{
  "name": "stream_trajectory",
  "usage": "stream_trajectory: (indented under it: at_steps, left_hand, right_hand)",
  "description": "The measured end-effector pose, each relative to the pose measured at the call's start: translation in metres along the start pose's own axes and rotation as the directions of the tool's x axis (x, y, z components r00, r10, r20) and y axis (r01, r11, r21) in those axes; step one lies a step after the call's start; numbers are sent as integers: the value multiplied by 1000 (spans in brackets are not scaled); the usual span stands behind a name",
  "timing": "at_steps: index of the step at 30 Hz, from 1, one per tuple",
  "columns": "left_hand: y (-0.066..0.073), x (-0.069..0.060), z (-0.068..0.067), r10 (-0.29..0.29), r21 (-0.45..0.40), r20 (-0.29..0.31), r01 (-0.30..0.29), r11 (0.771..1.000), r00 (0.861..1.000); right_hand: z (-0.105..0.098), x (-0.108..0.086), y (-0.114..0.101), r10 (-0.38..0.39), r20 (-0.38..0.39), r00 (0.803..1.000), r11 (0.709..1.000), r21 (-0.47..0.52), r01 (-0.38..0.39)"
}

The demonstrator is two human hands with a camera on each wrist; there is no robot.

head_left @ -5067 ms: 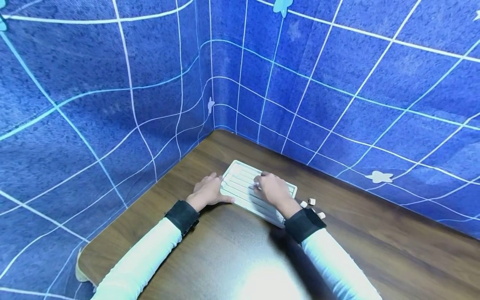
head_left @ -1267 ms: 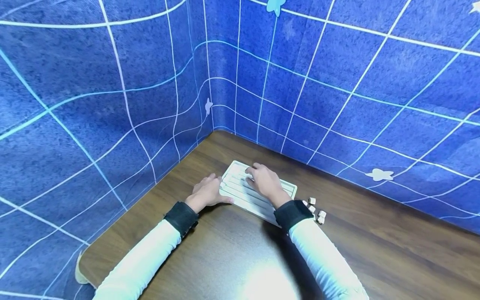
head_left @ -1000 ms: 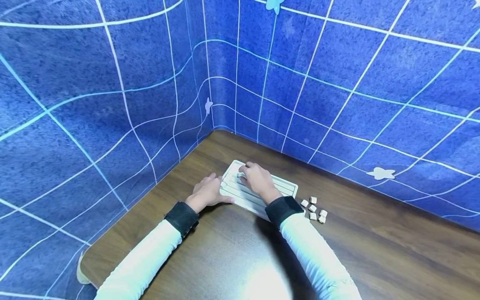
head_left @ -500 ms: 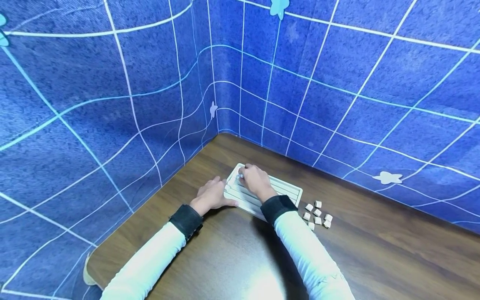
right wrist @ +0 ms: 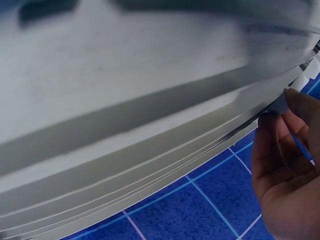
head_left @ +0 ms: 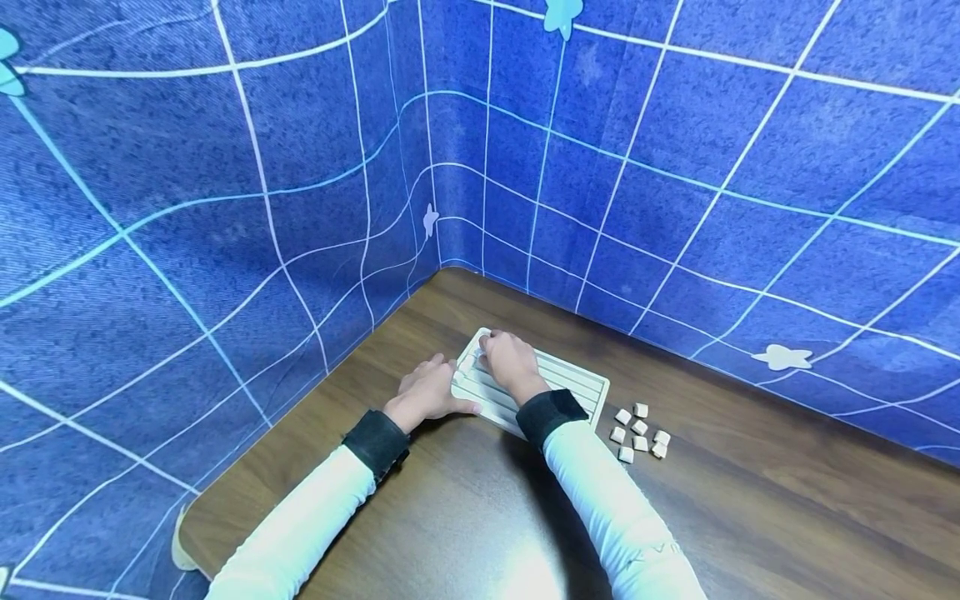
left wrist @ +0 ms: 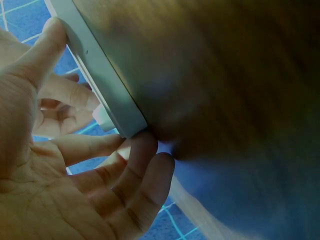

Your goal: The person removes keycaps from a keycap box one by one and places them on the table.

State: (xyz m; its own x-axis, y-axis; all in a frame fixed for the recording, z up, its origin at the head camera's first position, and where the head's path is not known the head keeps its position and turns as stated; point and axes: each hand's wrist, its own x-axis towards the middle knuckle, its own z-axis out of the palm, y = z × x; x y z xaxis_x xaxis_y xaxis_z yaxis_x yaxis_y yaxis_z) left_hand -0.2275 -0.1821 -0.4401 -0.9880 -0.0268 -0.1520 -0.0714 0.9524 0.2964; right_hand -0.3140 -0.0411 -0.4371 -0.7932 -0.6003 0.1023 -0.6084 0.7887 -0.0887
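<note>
A white grooved tray (head_left: pixel 570 379) lies on the table, long ridges running along it. My left hand (head_left: pixel 429 392) holds its left end; in the left wrist view the thumb (left wrist: pixel 50 40) presses one long side while the fingers bend round the corner. Over the tray's far left part, my right hand (head_left: pixel 512 364) pinches a small white block (right wrist: pixel 279 104) between thumb and finger, low in a groove. Further small white blocks (right wrist: pixel 300 82) sit along the tray's left end, near the right fingertips. The right hand hides part of the grooves.
Several loose whitish blocks (head_left: pixel 640 427) are scattered on the brown wooden table (head_left: pixel 720 475), just right of the tray. Blue grid-patterned cloth (head_left: pixel 615 167) rises behind and at the left. The table's rounded corner (head_left: pixel 191 521) is at lower left.
My right hand has moved left along the tray from its middle to the far left end, uncovering loose blocks at the right. My left hand stays on the tray's left end.
</note>
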Motion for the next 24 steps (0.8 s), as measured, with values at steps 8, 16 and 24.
stream_trajectory:
  at_steps: [8, 16, 24]
  left_hand:
    - [0, 1, 1, 3, -3, -6, -3, 1000, 1000]
    - [2, 0, -1, -2, 3, 6, 2, 1000, 1000]
    - [0, 0, 0, -7, -9, 17, 7, 1000, 1000]
  right_hand:
    - [0, 0, 0, 8, 0, 1000, 1000, -22, -8]
    - [0, -3, 3, -9, -16, 1000, 1000, -26, 9]
    - [-3, -9, 4, -13, -29, 1000, 1000, -15, 12]
